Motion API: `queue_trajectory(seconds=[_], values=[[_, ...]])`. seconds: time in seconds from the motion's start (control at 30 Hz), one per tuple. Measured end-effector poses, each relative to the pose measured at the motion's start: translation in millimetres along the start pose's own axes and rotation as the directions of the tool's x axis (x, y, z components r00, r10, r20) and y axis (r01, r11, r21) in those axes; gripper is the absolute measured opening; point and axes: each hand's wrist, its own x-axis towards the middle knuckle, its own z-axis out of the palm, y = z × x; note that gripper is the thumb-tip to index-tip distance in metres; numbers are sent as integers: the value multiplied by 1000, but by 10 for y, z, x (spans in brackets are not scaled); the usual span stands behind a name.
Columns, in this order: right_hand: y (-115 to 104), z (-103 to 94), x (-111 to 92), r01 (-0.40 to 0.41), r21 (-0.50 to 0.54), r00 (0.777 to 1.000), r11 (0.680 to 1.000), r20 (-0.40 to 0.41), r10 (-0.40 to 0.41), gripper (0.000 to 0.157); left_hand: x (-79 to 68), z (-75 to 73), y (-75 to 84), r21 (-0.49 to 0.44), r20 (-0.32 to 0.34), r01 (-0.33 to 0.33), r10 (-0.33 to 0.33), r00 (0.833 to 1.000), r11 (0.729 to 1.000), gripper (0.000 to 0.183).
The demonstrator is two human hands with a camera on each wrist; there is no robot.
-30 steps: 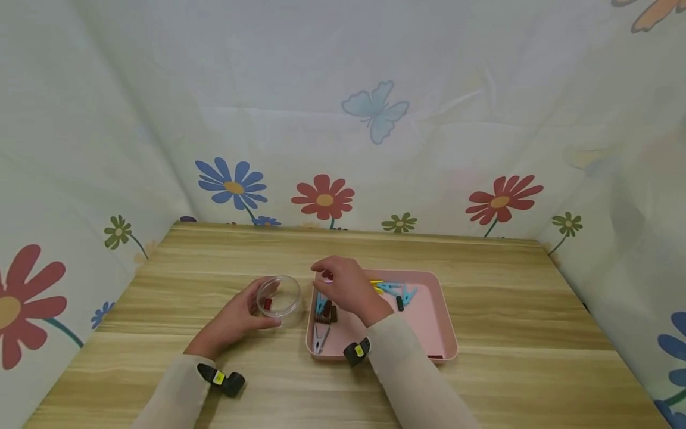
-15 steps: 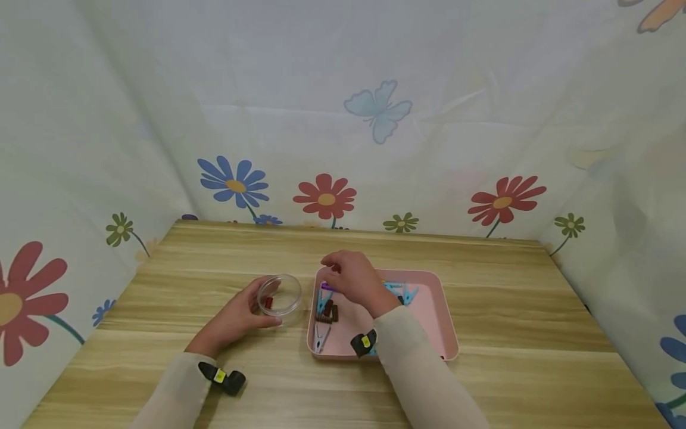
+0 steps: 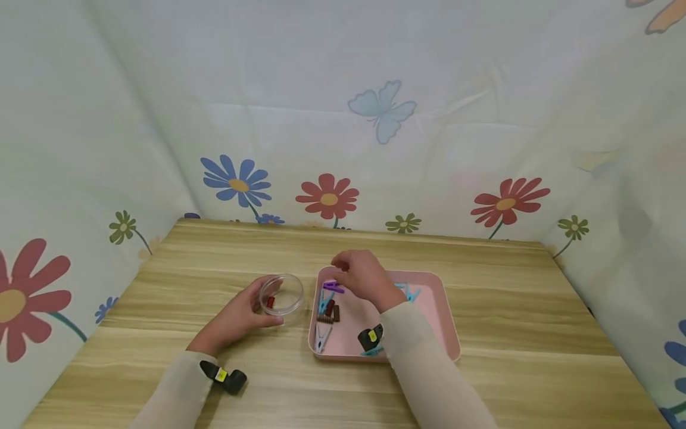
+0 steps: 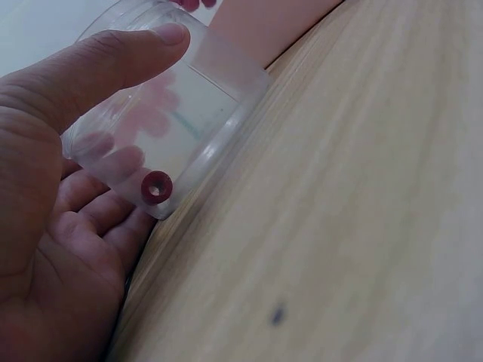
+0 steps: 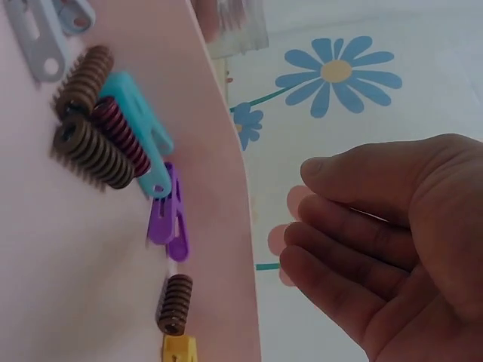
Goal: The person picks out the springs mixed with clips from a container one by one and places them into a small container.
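My left hand [image 3: 238, 319] grips a clear round jar [image 4: 223, 94], thumb on one side and fingers on the other. A small red spring [image 4: 157, 188] lies inside, seen end-on in the left wrist view. Over the back left of a pink tray [image 3: 449, 336] hovers my right hand [image 3: 365, 279]. In the right wrist view its fingers are loosely bent, holding nothing. Nearest to it in the tray are a purple clothespin [image 5: 164, 215] and a brown spring [image 5: 176, 303]. Further along the same side lie a light blue clothespin [image 5: 137, 113], a dark red spring [image 5: 122, 136] and brown springs [image 5: 94, 154].
A grey clothespin [image 3: 322, 339] lies at the tray's front left corner. More light blue clothespins [image 3: 412, 295] lie at the right, partly behind my forearm. Part of something yellow [image 5: 179, 349] shows in the tray. Flower-printed cloth [image 3: 257, 131] stands behind the wooden table [image 3: 514, 298].
My right hand has drawn back rightward from beside the jar to over the tray, uncovering the purple clothespin. The left hand and jar stay in place; the view has shifted slightly.
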Motion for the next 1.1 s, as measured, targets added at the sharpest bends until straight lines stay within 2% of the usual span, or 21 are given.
queue_trajectory(seconds=[0.67,0.8,1.1], values=[[158,87,42,-145,-18,988,989,49,146,24,13,5,-15,13,-3,14,-14,1000,1000,84],[173,109,38,-153,-32,986,988,54,155,24,11,6,-15,8,0,16,-16,1000,1000,83],[200,128,37,-118,-103,991,988,51,124,23,10,5,-8,8,-5,22,-22,1000,1000,84]])
